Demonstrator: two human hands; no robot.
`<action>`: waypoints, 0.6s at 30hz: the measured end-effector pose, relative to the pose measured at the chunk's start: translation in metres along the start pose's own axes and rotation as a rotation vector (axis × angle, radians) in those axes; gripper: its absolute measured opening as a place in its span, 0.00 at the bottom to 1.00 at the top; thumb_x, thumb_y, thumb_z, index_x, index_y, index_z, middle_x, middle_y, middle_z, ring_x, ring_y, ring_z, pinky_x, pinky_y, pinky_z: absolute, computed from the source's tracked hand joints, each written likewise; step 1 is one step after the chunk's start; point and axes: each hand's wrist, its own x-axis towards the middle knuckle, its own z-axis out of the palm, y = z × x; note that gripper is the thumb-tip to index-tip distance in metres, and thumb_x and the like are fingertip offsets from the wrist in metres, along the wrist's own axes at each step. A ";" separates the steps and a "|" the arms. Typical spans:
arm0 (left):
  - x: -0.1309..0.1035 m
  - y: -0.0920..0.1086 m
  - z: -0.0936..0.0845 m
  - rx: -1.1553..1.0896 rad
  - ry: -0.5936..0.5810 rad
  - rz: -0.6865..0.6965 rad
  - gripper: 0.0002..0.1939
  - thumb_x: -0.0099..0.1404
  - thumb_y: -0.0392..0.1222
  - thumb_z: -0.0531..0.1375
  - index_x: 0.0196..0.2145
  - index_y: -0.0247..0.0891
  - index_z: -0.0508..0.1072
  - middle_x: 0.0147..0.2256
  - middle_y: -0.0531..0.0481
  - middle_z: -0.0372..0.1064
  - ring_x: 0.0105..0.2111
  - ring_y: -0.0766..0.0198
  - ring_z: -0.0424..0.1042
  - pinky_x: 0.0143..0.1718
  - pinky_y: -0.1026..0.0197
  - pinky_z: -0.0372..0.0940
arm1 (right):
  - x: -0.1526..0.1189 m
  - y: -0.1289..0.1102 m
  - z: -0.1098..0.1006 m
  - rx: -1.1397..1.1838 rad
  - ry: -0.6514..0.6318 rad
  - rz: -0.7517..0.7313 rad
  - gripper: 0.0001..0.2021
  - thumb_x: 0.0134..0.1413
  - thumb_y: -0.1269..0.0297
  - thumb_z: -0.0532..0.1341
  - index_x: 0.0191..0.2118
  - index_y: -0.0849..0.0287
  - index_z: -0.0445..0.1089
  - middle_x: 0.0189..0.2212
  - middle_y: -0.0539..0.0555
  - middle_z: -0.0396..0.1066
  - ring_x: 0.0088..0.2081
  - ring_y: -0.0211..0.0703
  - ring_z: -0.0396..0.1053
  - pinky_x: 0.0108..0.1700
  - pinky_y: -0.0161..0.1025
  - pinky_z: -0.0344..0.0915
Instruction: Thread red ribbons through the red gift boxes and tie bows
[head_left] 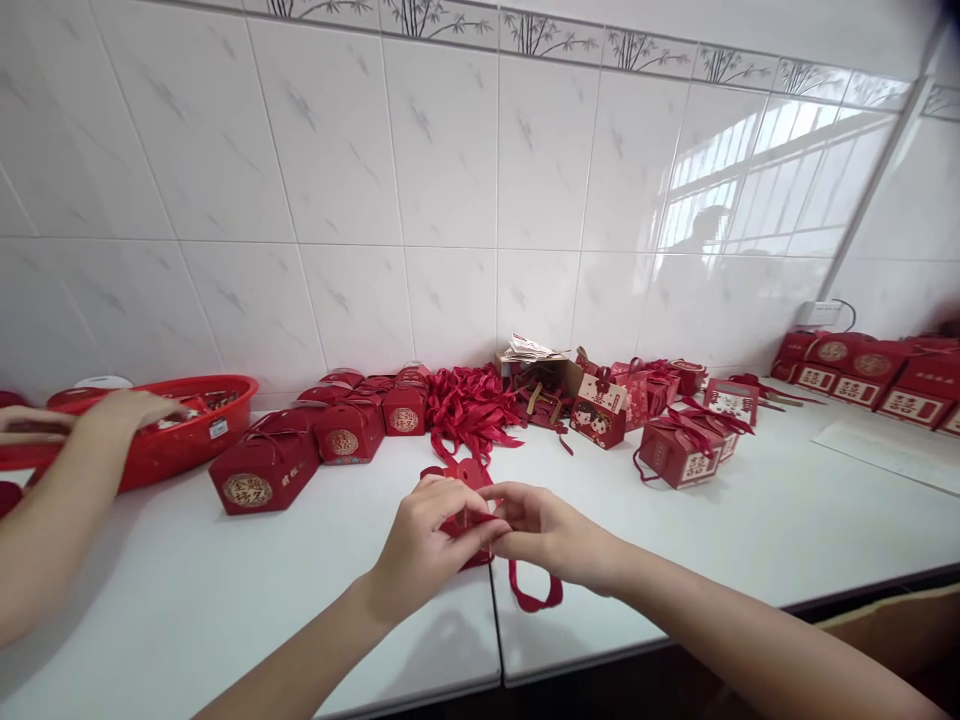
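The red box [470, 470] sits near the desk's [285, 570] front edge, probably for easy reach; left grip [431, 535] and right grip [551, 535] pinch red ribbon [535, 604] above it, likely for control

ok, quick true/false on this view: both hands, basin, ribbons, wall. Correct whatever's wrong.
1. The left hand and right hand meet at a small red cardboard box. True.
2. Another person's forearm extends by the round red plastic basin. True.
3. The heap of loose red ribbons lies left of the basin. False: it lies right of it.
4. The wall is bare brick. False: it has glossy white tiles.
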 end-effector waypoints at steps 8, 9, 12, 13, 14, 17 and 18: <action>0.002 -0.011 -0.013 0.026 -0.107 -0.220 0.11 0.60 0.45 0.62 0.22 0.40 0.73 0.21 0.58 0.71 0.23 0.69 0.65 0.34 0.64 0.60 | 0.000 0.005 -0.013 -0.410 0.139 -0.090 0.14 0.56 0.56 0.57 0.29 0.62 0.69 0.21 0.48 0.64 0.22 0.31 0.53 0.24 0.32 0.51; 0.002 -0.012 -0.014 0.025 -0.124 -0.239 0.11 0.60 0.45 0.61 0.22 0.40 0.73 0.21 0.58 0.71 0.24 0.69 0.66 0.34 0.64 0.59 | 0.001 0.006 -0.014 -0.414 0.135 -0.098 0.14 0.56 0.56 0.57 0.28 0.62 0.69 0.21 0.48 0.64 0.22 0.31 0.53 0.24 0.32 0.51; 0.002 -0.012 -0.015 0.026 -0.156 -0.271 0.13 0.61 0.46 0.60 0.22 0.40 0.72 0.21 0.58 0.71 0.24 0.69 0.65 0.34 0.64 0.59 | 0.003 0.009 -0.016 -0.406 0.106 -0.093 0.14 0.56 0.56 0.57 0.28 0.62 0.69 0.20 0.48 0.63 0.22 0.32 0.54 0.24 0.32 0.52; 0.002 -0.011 -0.014 0.025 -0.158 -0.279 0.13 0.61 0.46 0.60 0.22 0.40 0.71 0.21 0.58 0.71 0.24 0.68 0.65 0.34 0.64 0.59 | 0.004 0.010 -0.016 -0.374 0.094 -0.083 0.13 0.55 0.56 0.58 0.29 0.61 0.69 0.21 0.48 0.64 0.22 0.32 0.56 0.25 0.32 0.54; 0.002 -0.011 -0.014 0.023 -0.159 -0.283 0.13 0.61 0.46 0.60 0.22 0.39 0.71 0.21 0.58 0.71 0.24 0.68 0.65 0.34 0.64 0.59 | 0.004 0.011 -0.016 -0.323 0.077 -0.074 0.12 0.54 0.56 0.59 0.31 0.61 0.70 0.22 0.49 0.65 0.24 0.33 0.59 0.27 0.32 0.56; 0.003 -0.009 -0.012 0.024 -0.171 -0.252 0.13 0.62 0.47 0.60 0.22 0.39 0.71 0.21 0.57 0.70 0.24 0.68 0.64 0.35 0.63 0.59 | 0.006 0.010 -0.013 -0.127 0.013 -0.045 0.11 0.52 0.57 0.61 0.37 0.60 0.70 0.29 0.51 0.69 0.30 0.37 0.67 0.33 0.34 0.62; 0.003 -0.008 -0.011 0.028 -0.177 -0.229 0.13 0.62 0.47 0.60 0.22 0.39 0.71 0.21 0.57 0.70 0.24 0.68 0.64 0.35 0.63 0.59 | 0.006 0.009 -0.012 -0.086 0.000 -0.025 0.11 0.51 0.58 0.62 0.37 0.60 0.69 0.29 0.51 0.69 0.30 0.36 0.67 0.34 0.34 0.62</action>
